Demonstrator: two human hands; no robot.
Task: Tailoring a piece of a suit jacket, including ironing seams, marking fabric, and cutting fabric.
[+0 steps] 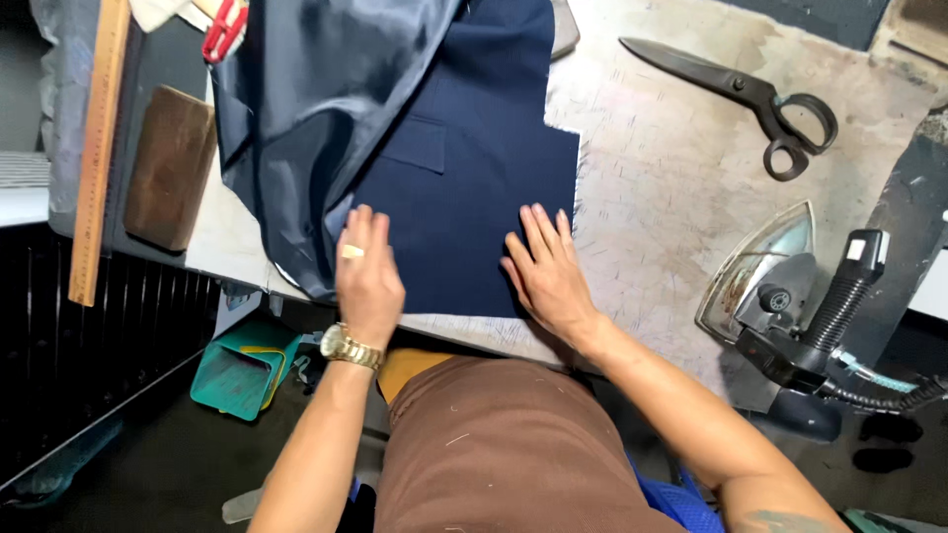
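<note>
Both hands lie flat with fingers spread on the navy fabric piece (464, 197) at the table's (652, 197) near edge: left hand (367, 276) at its 7 o'clock corner, right hand (545, 268) at 5 o'clock. Shears (750, 94) rest at 2 o'clock, well apart.

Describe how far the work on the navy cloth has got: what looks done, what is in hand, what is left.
Done: the navy cloth is cut to shape, a pocket flap already on it, the scissors set aside. In hand: the left hand and right hand lie flat on it, the shiny lining folded back. Left, probably: pressing, since the iron stands unused at the right.
</note>
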